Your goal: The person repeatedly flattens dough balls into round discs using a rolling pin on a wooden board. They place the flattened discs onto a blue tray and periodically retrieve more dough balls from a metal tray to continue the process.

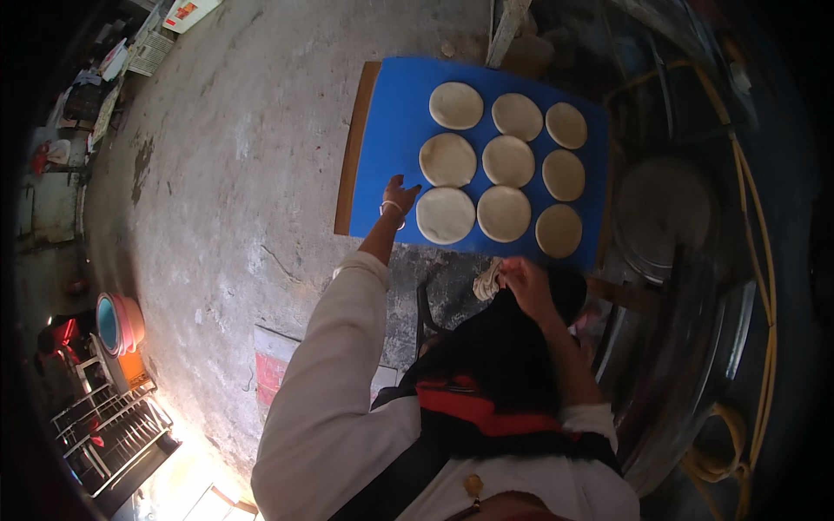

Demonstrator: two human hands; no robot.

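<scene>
Several flat, round dough discs (508, 161) lie in three rows of three on a blue board (394, 117). Over the board's left part is my left hand (401, 194), its fingers apart and nothing held. Its fingertips point toward the gap between the middle-left and near-left discs; whether they touch the board is unclear. Just below the board's near edge is my right hand (526, 283), with curled fingers. A crumpled beige piece (486, 281), perhaps cloth, shows beside those fingertips. I cannot tell whether the fingers grip it.
A brown strip (357, 143) edges the board on the left. Concrete floor (215, 163) stretches leftward. Stacked plastic basins (120, 322) and a metal rack (114, 430) stand at lower left. A large round metal lid or pan (664, 215) and a yellow hose (759, 228) are at right.
</scene>
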